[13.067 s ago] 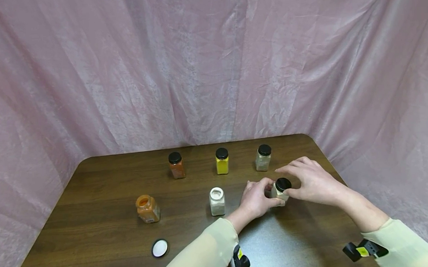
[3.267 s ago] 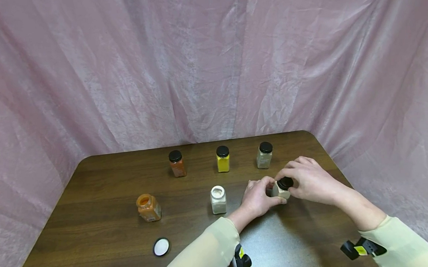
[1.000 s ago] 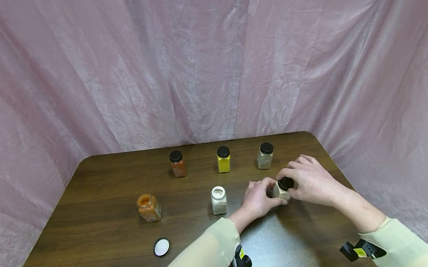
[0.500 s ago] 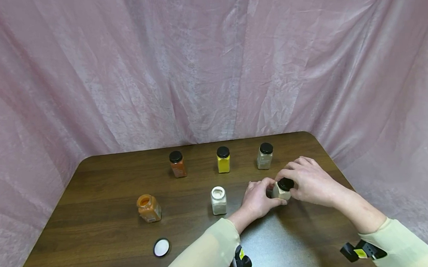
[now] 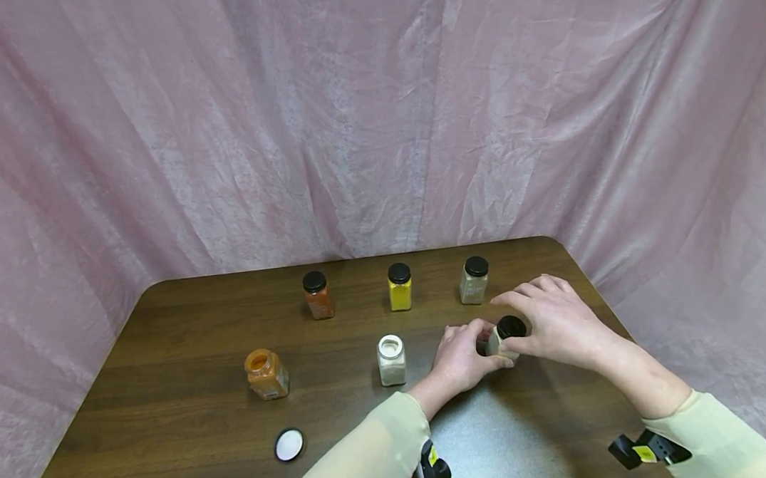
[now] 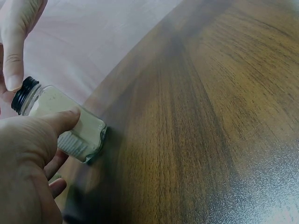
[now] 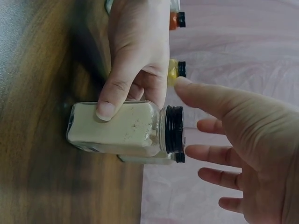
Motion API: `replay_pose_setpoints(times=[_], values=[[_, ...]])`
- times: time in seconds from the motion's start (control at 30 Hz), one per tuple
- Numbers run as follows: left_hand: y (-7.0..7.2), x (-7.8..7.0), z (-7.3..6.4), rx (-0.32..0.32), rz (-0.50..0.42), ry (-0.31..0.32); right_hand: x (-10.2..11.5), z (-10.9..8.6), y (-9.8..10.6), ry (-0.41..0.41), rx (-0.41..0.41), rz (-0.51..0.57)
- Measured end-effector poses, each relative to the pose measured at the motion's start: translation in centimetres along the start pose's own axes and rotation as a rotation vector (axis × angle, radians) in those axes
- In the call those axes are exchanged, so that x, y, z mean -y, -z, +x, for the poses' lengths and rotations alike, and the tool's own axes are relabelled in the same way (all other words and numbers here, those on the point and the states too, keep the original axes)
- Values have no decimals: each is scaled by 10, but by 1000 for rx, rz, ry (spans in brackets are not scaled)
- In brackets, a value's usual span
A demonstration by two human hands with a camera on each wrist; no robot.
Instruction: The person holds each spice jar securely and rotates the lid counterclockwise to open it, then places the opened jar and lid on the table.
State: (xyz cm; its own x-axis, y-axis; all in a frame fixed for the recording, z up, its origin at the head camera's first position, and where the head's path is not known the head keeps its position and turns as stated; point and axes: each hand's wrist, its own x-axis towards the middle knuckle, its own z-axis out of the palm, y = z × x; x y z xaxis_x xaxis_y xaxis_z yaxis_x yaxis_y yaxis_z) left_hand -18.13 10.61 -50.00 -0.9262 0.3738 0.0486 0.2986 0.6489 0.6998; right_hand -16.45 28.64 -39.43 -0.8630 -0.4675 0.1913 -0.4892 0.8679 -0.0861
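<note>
A glass spice jar (image 7: 126, 133) of pale cream powder stands at the right side of the table, its black lid (image 7: 174, 126) on. My left hand (image 5: 460, 357) grips the jar's body between thumb and fingers, the thumb lying across the near side in the left wrist view. Around the lid hovers my right hand (image 5: 556, 324), its thumb and fingers spread and apart from it in the right wrist view. Left of my left hand stands a lidless jar (image 5: 391, 363) of white powder. Farther left is a lidless jar (image 5: 267, 376) of orange powder.
Along the back of the brown table (image 5: 173, 433) stand three lidded jars: red-orange (image 5: 319, 300), yellow (image 5: 400, 294) and grey-green (image 5: 473, 286). A loose lid (image 5: 289, 444) lies white side up near the front left. A pink curtain (image 5: 365, 126) hangs behind.
My right fingers, round the lid half a second ago, have spread and come off it. My left hand keeps its hold on the jar. The other jars have not moved.
</note>
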Motion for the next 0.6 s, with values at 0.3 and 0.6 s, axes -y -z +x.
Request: replay_pose_setpoints(times=[0.3, 0.6], values=[[1, -1, -1, 9, -22, 21, -2, 1, -1, -7, -12, -97], [1, -1, -1, 8, -22, 13, -3, 2, -3, 4, 2, -94]])
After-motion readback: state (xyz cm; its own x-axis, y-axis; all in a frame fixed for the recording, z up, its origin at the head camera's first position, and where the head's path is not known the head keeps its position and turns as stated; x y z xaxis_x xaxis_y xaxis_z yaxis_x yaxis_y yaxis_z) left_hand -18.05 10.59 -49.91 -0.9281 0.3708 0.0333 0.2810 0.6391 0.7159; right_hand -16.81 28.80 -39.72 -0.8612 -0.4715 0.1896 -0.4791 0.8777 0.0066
